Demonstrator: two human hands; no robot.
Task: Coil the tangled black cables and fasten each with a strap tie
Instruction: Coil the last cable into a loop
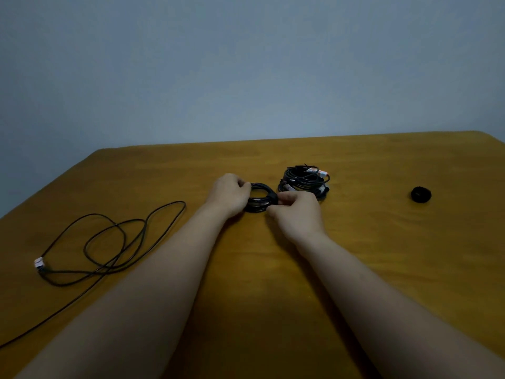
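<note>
A small coil of black cable (259, 196) lies on the wooden table (382, 255) between my hands. My left hand (229, 194) grips the coil's left side with curled fingers. My right hand (296, 212) pinches the coil's right side, where a black strap seems to wrap it; the strap itself is hard to make out. Just behind and to the right lies a pile of coiled black cables (303, 181) with white and orange plugs. A loose, tangled black cable (109, 242) with a white plug sprawls at the left and runs off the front edge.
A black roll of strap tie (421, 194) sits alone at the right of the table. The table's far edge meets a plain blue-grey wall. Bare wood stretches between the roll and the coiled pile.
</note>
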